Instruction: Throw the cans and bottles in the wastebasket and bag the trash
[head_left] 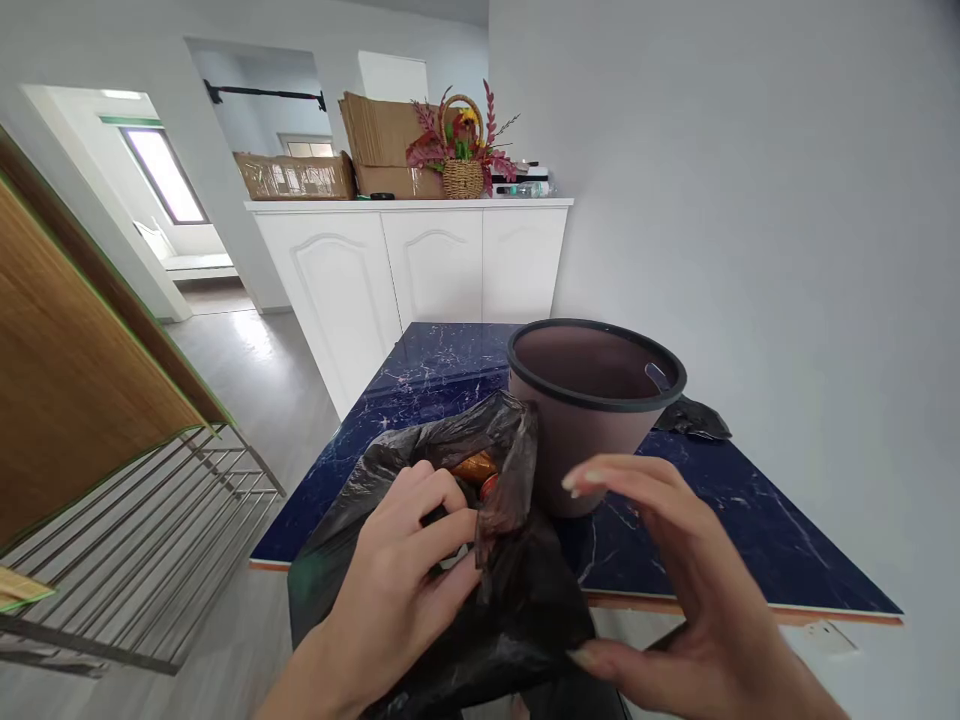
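Your left hand point(397, 570) pinches one crinkled, glossy black plastic bag point(480, 600) at the near edge of the dark blue marbled surface point(750, 540); your right hand point(675, 590) fingers spread wide beside it, before one round, matte mauve pot point(592, 410).

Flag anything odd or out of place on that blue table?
Nothing spilled or broken. One stray: a crumpled black bag lies behind the bin by the wall. The table's marble top overhangs, with its near edge exposed. The left hand grips the black bag; the right hand is open beside it.
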